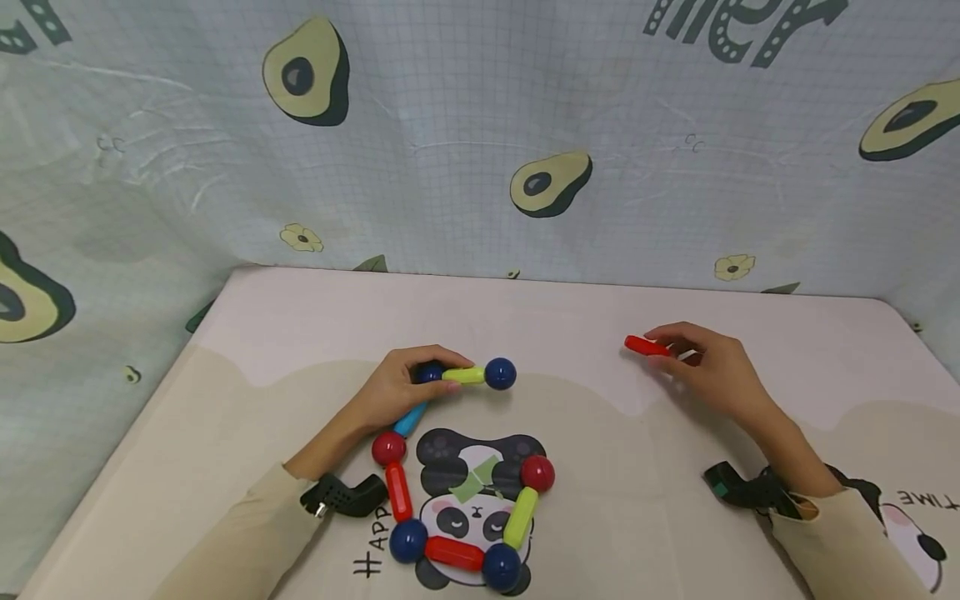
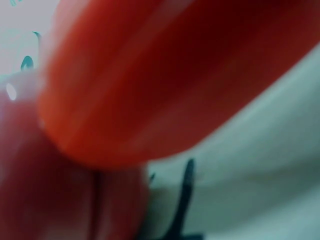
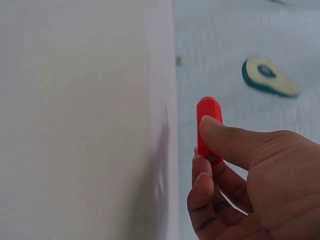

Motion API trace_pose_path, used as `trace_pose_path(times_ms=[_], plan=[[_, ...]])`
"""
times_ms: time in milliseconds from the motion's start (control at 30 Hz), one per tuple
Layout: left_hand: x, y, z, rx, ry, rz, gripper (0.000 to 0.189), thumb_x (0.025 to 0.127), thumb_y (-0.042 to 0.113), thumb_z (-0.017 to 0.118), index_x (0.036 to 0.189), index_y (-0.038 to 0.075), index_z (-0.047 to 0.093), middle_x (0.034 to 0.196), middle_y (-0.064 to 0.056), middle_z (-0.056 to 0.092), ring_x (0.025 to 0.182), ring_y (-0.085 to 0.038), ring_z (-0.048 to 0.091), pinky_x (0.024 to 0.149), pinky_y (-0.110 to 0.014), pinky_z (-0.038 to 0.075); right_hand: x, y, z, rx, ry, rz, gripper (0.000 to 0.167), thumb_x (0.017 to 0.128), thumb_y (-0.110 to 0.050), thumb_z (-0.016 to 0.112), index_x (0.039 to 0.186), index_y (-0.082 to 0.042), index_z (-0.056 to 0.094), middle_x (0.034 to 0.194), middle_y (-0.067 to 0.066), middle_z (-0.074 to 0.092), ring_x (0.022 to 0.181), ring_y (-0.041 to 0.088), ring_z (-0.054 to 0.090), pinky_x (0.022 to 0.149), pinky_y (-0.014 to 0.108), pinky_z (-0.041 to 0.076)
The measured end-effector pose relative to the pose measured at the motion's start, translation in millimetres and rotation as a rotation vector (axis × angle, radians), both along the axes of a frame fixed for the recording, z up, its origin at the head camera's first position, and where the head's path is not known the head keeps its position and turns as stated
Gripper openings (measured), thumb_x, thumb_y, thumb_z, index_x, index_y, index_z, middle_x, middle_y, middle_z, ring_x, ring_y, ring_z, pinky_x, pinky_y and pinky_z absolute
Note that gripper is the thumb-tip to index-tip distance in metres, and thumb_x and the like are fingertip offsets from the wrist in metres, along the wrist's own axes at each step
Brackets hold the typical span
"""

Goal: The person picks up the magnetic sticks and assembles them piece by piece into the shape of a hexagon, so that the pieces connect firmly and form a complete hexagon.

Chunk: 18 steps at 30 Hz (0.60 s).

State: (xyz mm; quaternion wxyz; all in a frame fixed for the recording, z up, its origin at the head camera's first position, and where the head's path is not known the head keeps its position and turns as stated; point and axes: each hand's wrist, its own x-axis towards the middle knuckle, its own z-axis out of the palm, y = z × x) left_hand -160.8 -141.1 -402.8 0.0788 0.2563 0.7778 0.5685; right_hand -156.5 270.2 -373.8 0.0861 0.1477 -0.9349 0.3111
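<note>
At the table's middle, a chain of colored rods and balls forms an open loop. My left hand point(image 1: 401, 383) grips its upper end, fingers and thumb around a blue ball point(image 1: 429, 372), their tips at a lime rod point(image 1: 465, 376). That rod ends in another blue ball point(image 1: 500, 373). A light blue rod point(image 1: 410, 419) runs from the hand down to a red ball point(image 1: 388, 448). My right hand point(image 1: 708, 367) pinches a loose red rod point(image 3: 210, 130) between thumb and fingers, above the table's far right part. In the left wrist view, a red rod point(image 2: 150, 85) looms large and blurred.
The loop's lower part has red rods point(image 1: 454, 553), blue balls point(image 1: 502, 567), a lime rod point(image 1: 521, 517) and a red ball point(image 1: 537, 473) at its free right end. It lies over a printed panda on the table cover point(image 1: 600, 500). An avocado-print curtain point(image 1: 450, 167) hangs behind the table.
</note>
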Motion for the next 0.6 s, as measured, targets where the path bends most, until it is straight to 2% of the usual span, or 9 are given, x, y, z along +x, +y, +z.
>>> trace_pose_path(times_ms=[167,400,600], plan=[[-0.1,-0.1,-0.9,0.0,0.0,0.002,0.026,0.087,0.013,0.071,0.113,0.016,0.07,0.111,0.005,0.066,0.104,-0.019,0.056,0.093,-0.044,0.043,5.4,-24,5.1,-0.045,0.021,0.092,0.035,0.08,-0.004,0.077,0.112,-0.014,0.068,0.094,-0.002,0.066,0.081,0.006,0.057,0.068,0.014,0.049],[-0.3,-0.3,-0.7,0.001,0.006,-0.002,0.026,0.087,0.013,0.071,0.113,0.016,0.07,0.111,0.005,0.066,0.104,-0.019,0.056,0.094,-0.045,0.043,14.5,-53,10.5,-0.086,0.038,0.17,0.036,0.078,-0.005,0.078,0.111,-0.015,0.068,0.097,-0.006,0.066,0.081,0.008,0.058,0.067,0.019,0.051],[0.6,-0.3,0.3,-0.004,0.008,-0.001,0.026,0.087,0.014,0.071,0.113,0.016,0.07,0.111,0.004,0.066,0.104,-0.019,0.056,0.094,-0.043,0.043,21.4,-75,15.5,-0.088,0.026,0.222,0.036,0.078,-0.005,0.079,0.111,-0.015,0.068,0.098,-0.005,0.066,0.081,0.009,0.058,0.067,0.023,0.052]])
